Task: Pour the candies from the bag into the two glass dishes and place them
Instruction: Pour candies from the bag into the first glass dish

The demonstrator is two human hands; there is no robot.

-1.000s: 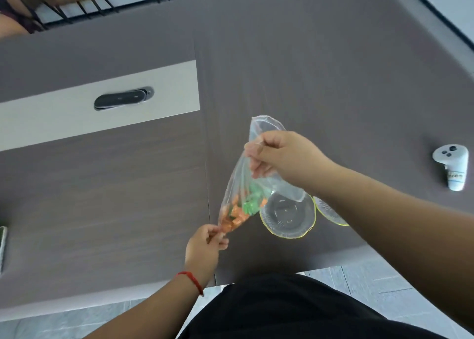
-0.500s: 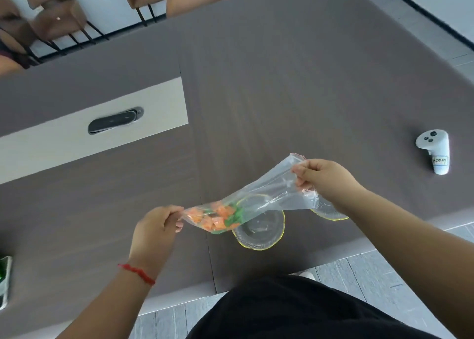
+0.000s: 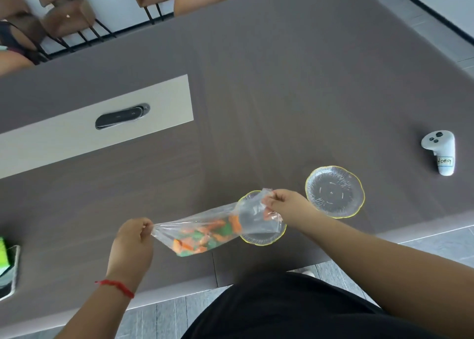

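Both hands pinching bag (image 3: 205, 225) ends, left (image 3: 133, 238), right (image 3: 289, 205), near dish (image 3: 264, 237) half hidden, candies blurred

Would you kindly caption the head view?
Both hands stretch a candy bag over one glass dish; the other dish sits empty.

Clear candy bag (image 3: 205, 225) stretched sideways over near dish (image 3: 264, 237), second dish (image 3: 334, 191) empty
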